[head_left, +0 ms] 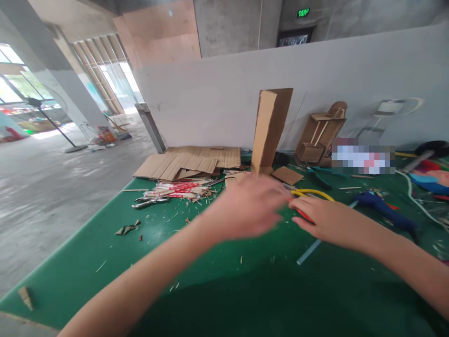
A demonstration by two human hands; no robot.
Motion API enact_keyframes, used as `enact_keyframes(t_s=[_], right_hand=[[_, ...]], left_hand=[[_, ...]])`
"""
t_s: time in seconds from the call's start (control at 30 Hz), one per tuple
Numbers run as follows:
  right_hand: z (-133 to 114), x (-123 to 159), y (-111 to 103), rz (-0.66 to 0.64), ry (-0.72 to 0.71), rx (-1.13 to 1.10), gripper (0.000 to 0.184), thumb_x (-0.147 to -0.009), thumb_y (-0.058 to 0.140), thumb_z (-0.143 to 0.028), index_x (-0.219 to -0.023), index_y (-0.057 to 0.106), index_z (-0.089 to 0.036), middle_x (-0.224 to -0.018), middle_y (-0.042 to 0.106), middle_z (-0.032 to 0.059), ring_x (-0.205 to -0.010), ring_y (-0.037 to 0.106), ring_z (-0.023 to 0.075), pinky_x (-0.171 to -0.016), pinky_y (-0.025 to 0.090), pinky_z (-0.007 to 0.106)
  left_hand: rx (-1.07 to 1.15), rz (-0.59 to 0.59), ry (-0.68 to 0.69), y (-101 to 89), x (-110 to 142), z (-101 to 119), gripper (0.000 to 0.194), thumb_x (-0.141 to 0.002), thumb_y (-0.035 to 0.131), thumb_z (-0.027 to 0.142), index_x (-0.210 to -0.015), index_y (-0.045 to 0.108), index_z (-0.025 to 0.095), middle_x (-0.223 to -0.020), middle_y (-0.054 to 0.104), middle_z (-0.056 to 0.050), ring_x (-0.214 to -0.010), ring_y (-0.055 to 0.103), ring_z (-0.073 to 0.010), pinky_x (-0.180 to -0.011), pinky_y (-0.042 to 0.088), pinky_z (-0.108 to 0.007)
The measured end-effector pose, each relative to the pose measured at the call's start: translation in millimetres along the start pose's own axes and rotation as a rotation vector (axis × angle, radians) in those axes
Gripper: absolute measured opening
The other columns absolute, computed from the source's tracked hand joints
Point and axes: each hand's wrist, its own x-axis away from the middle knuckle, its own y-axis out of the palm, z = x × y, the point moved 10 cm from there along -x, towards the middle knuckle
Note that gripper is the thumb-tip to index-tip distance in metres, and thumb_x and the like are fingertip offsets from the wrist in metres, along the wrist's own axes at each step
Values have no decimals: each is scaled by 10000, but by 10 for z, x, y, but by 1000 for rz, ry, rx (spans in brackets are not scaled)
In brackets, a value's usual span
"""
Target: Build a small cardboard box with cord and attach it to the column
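Note:
My right hand (321, 220) is closed around a tool with red and yellow handles (314, 192); its working end is mostly hidden behind the fingers, so I cannot tell its exact kind. Close by on the left, my left hand (250, 208) is smeared by motion, and whether it touches the tool or holds anything does not show. Just behind the hands stands a tall folded cardboard piece (271, 126), upright on the green table (224, 281). A small flat cardboard piece (287, 175) lies beside its foot.
Flat cardboard sheets (189, 161) lie at the back left, with wooden sticks in red-and-white wrapping (178, 188) and metal pliers (150, 201) before them. A cardboard construction (320, 135) leans against the white wall. A glue gun (384, 208), dark blue, lies at right.

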Motion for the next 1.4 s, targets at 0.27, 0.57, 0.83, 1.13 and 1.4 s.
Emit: enact_keyframes(t_s=[0.27,0.57,0.83,1.13,1.4], right_hand=[[-278,-390,187,-102,-49,-270,451,-901,424,-418,-1264,549,-182,-1184,656,130,-1012,644,296,-802,527,476],[2,-257,162,244,-24,-595,807,-845,580,-475,-1509,146,-321,-1549,304,81,-1344,418,295,-1028,453,497],[78,-234,213,331,-8,-583,487,-889,529,-366,-1360,431,-291,-1534,341,54,-1393,348,262,-1116,366,495],[158,-209,298,363,-2,-782,526,-895,516,-336,-1396,365,-286,-1531,341,54,-1366,396,232,-1063,453,424],[264,-194,292,457,93,-744,386,-901,476,-299,-1281,519,-243,-1319,587,83,-1200,568,254,-1030,454,475]], left_hand=[[540,-169,-689,145,578,-1651,999,-688,734,419,-1489,188,178,-1426,439,-200,-1300,457,-346,-1065,377,-490],[693,-99,-502,93,154,-1081,833,-709,708,280,-1443,322,199,-1318,551,-140,-1208,540,-275,-993,465,-425],[667,-192,-537,446,143,-1014,782,-729,671,305,-1430,346,182,-1415,481,-148,-1237,526,-295,-1019,445,-445],[777,-82,-542,471,197,-1021,680,-747,696,382,-1347,434,196,-1368,514,-124,-1243,507,-274,-1014,450,-437],[803,61,-629,268,125,-907,466,-810,643,412,-1198,527,180,-1222,580,-104,-1022,592,-205,-868,510,-366]])
